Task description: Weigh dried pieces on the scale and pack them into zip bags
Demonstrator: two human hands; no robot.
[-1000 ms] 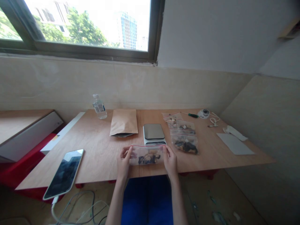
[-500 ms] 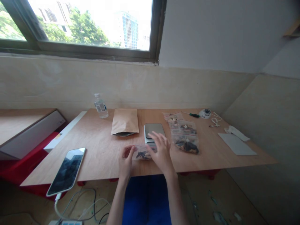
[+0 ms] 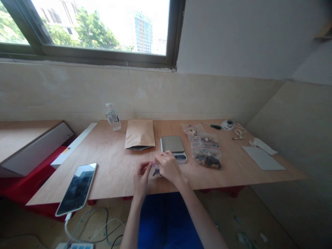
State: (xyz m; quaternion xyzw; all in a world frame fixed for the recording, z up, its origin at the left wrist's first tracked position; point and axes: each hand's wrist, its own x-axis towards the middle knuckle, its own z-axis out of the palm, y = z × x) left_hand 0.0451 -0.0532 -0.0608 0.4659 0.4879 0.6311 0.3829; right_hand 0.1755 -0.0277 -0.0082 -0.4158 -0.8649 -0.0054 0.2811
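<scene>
A small clear zip bag [image 3: 155, 172] with dark bits inside is held up near the table's front edge. My left hand [image 3: 142, 174] pinches its top left corner between thumb and fingers. My right hand [image 3: 168, 166] is closed at the bag's top edge, its fingertips close to the left thumb, and covers the bag's right part. Just behind the right hand lies a digital kitchen scale [image 3: 172, 144] with a bare metal plate; the hand hides its front left corner.
Several zip bags [image 3: 207, 152] of dried pieces lie right of the scale. Behind the hands is a brown paper pouch [image 3: 140, 134], with a water bottle [image 3: 113, 118] to its left. A charging phone [image 3: 77, 188] overhangs the front left edge. A screwdriver [image 3: 215, 127], dome camera [image 3: 227, 125] and white sheet [image 3: 263, 158] are at right.
My right hand has moved left along the bag's top, from spread fingers to a closed grip beside the left hand. The scale's front display has come into view.
</scene>
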